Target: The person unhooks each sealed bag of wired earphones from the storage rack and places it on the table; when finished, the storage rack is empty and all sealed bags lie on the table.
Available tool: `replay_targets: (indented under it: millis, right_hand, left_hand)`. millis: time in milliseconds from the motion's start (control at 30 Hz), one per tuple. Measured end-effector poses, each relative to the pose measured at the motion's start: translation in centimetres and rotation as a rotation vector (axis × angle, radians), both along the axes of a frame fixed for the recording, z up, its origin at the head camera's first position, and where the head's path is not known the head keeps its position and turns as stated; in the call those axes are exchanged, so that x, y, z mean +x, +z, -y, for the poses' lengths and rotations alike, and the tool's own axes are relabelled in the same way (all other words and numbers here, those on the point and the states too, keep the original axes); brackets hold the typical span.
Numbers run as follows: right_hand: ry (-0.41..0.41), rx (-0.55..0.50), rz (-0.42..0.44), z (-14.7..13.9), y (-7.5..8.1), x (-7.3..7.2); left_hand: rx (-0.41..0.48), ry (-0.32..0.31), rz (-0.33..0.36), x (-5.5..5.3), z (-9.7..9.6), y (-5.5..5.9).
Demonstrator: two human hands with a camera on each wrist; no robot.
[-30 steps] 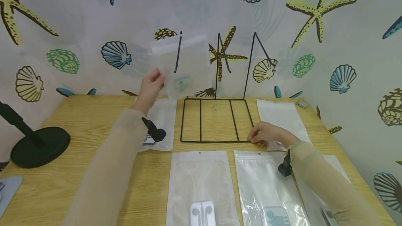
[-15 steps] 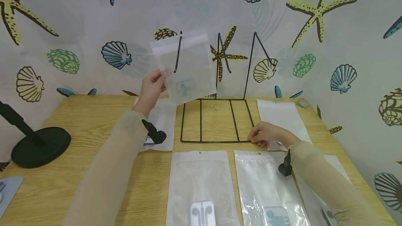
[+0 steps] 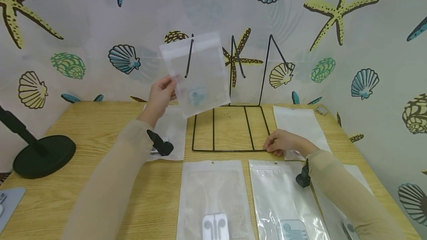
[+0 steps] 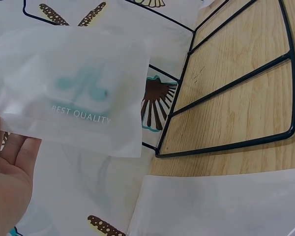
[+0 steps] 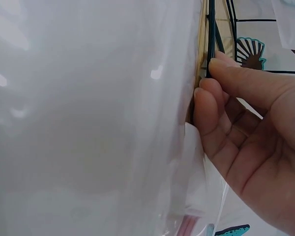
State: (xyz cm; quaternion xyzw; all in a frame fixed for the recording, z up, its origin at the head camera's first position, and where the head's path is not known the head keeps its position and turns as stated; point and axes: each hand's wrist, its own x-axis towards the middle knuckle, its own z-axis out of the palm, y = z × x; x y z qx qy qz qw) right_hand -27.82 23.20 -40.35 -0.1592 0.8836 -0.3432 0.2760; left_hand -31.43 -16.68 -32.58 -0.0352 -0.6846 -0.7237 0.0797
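Observation:
My left hand (image 3: 161, 93) pinches the left edge of a frosted plastic bag (image 3: 208, 73), raised at the black wire rack's (image 3: 213, 129) left hook. The hook's prong (image 3: 189, 60) shows in front of the bag, running down from its top edge. Teal earphones (image 4: 83, 88) show through the plastic, above "BEST QUALITY" lettering in the left wrist view. At the front right corner of the rack's base, my right hand (image 3: 283, 142) grips the wire between thumb and fingers. Two other hooks, middle (image 3: 238, 56) and right (image 3: 280, 51), carry nothing.
Around the rack lie several flat bags: one with white earphones (image 3: 215, 195), one with pale blue ones (image 3: 277, 192), and a white one (image 3: 297, 121) behind my right hand. A dark round stand (image 3: 46, 158) is at the left. A patterned cloth (image 3: 100, 14) covers the wall.
The held bag has tilted and its lower edge has come down, overlapping more of the rack's base. My left wrist has shifted slightly. The right hand keeps its place on the rack.

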Motion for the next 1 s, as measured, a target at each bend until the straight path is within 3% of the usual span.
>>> replay_targets:
  millis: [433, 833, 1000]
  right_hand:
    - [-0.007, 0.012, -0.002, 0.1, 0.1, 0.1]
    - [-0.003, 0.003, 0.002, 0.2, 0.2, 0.2]
    - [0.003, -0.002, 0.001, 0.2, 0.2, 0.2]
  left_hand:
    - [-0.029, -0.013, -0.001, 0.6, 0.8, 0.1]
    - [-0.112, -0.013, 0.002, 2.0, 1.1, 0.6]
    - [-0.101, -0.031, 0.009, 2.5, 1.3, 1.0]
